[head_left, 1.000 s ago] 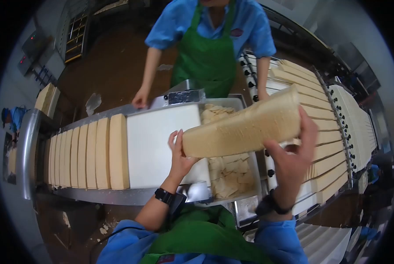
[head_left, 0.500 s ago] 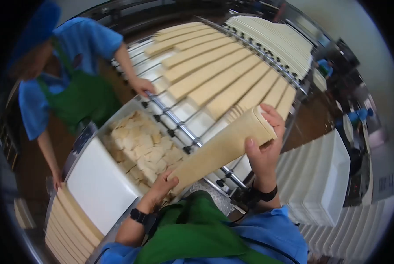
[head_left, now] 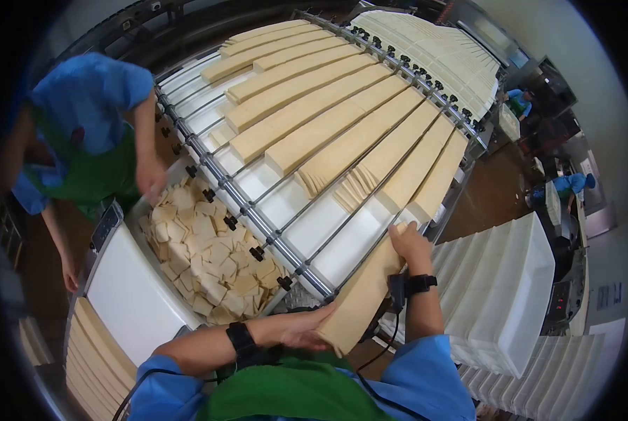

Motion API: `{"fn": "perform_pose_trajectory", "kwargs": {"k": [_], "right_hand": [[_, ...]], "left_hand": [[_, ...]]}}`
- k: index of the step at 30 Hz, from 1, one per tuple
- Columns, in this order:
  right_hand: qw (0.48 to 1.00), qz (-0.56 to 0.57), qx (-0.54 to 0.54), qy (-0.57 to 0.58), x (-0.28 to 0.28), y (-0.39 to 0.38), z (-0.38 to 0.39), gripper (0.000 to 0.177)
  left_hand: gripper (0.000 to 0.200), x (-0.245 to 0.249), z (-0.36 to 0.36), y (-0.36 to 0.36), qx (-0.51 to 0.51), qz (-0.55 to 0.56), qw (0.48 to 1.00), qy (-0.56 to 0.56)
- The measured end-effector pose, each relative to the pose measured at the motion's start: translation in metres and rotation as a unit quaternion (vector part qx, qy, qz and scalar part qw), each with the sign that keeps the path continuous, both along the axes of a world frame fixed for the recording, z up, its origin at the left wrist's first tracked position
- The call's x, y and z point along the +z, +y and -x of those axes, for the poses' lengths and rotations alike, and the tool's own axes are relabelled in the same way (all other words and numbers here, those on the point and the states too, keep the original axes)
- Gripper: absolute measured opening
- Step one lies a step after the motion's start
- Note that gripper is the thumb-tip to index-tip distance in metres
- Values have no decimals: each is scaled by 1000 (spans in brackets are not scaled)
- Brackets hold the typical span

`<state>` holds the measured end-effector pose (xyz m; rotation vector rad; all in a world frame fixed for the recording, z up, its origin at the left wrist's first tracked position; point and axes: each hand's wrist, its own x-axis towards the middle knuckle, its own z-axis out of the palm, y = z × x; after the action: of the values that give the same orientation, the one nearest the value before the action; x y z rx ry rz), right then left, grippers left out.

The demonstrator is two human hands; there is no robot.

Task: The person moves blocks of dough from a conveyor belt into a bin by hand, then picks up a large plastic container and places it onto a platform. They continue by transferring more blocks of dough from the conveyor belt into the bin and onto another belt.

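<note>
A long pale stack of dough wrappers [head_left: 361, 295] is held between my hands, slanting over the front corner of the conveyor table. My left hand [head_left: 301, 328] supports its near end, with some fingers hidden beneath it. At its far end, my right hand [head_left: 412, 249] grips with the thumb on top. Just beyond that hand, more rows of wrappers [head_left: 345, 119] lie side by side in lanes divided by thin metal rods [head_left: 296, 200]. A few wrappers [head_left: 356, 188] lean loose at the near end of the middle rows.
A bin of loose dough squares [head_left: 212, 259] stands left of the table, beside a white panel [head_left: 135, 277]. Stacked white trays [head_left: 500, 295] stand on the right. A co-worker [head_left: 93, 133] leans at the left. A metal bar with black knobs [head_left: 229, 186] edges the table.
The wrapper stack has come down and swung right and nearer my body, still in both hands. The co-worker's near hand has left the metal bar and is now over the bin.
</note>
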<state>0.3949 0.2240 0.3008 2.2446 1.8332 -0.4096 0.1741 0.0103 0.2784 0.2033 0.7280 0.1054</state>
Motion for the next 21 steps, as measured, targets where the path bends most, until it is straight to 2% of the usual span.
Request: {"fn": "perform_pose_trajectory", "kwargs": {"k": [1,2,3,5,6,9,10,12,13,15,18,21], "right_hand": [[1000,2,1,2,-2,2,-1,71],[997,-67,23,-23,-6,5,-2,74],[989,-135,43,-47,-10,7,-3,77],[983,-175,44,-33,-23,16,-7,79],[975,-214,45,-21,-30,21,-11,81],[982,-173,59,42,-40,36,-22,80],[982,-174,60,45,-43,38,-25,80],[982,-169,62,60,-42,38,-23,82],[981,-171,66,63,-40,38,-23,82],[985,-145,70,62,-32,37,-19,83],[983,-145,86,67,-31,38,-20,84],[978,-164,81,97,-36,40,-28,84]], "left_hand": [[68,-2,-8,1,56,19,998,-24],[69,-2,-14,3,113,37,992,-48],[69,-1,-20,7,114,38,992,-46],[66,1,-28,14,261,74,956,-115],[66,-2,-28,16,263,73,955,-113],[52,-15,-25,17,322,115,931,-130],[52,-16,-26,14,324,113,930,-128],[61,-18,-36,4,277,11,959,-61],[61,-22,-38,3,281,9,958,-60],[64,-26,-40,6,162,-40,985,-37],[65,-23,-48,10,154,-90,984,-12],[63,-7,-53,16,168,-49,984,18]]}}
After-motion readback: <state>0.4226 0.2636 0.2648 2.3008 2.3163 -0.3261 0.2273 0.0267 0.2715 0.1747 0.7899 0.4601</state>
